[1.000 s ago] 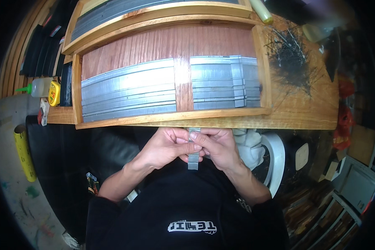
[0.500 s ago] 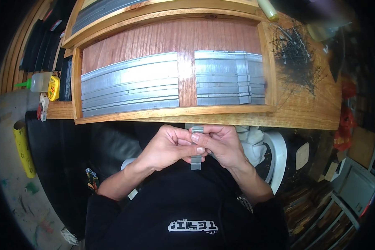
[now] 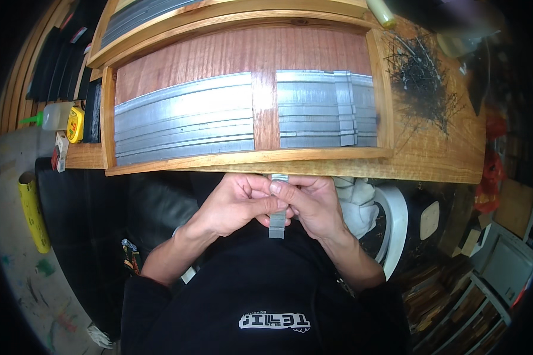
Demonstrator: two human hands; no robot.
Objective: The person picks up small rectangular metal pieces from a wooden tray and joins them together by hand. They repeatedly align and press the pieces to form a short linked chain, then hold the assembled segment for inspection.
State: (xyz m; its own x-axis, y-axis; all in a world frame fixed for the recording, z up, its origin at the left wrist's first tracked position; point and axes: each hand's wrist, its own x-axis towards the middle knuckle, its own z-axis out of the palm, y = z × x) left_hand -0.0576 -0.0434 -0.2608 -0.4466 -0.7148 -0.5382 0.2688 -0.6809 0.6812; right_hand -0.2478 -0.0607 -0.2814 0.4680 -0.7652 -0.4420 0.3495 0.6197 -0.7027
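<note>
Between my two hands, just below the table's front edge, is a narrow grey strip (image 3: 277, 229) that looks like the flat metallic pieces in the tray. My left hand (image 3: 234, 204) pinches it from the left, thumb on its face. From the right, my right hand (image 3: 311, 201) grips it too, its thumb lying across the strip above the left thumb. The strip's top and lower ends show; its middle is covered by the fingers. Beyond my hands, a wooden tray (image 3: 249, 158) holds rows of grey metallic strips (image 3: 183, 121) on both sides of a bare wooden gap.
A second wooden tray (image 3: 231, 16) lies behind. On the table's right is a heap of thin dark wire-like bits (image 3: 420, 77). A yellow tape measure (image 3: 75, 125) and a green-tipped bottle (image 3: 54, 117) stand left. A white chair (image 3: 392, 228) is beside me.
Both hands and the strip have shifted slightly up toward the table edge. The strip's lower end has tilted a little to the left. The grip stays the same.
</note>
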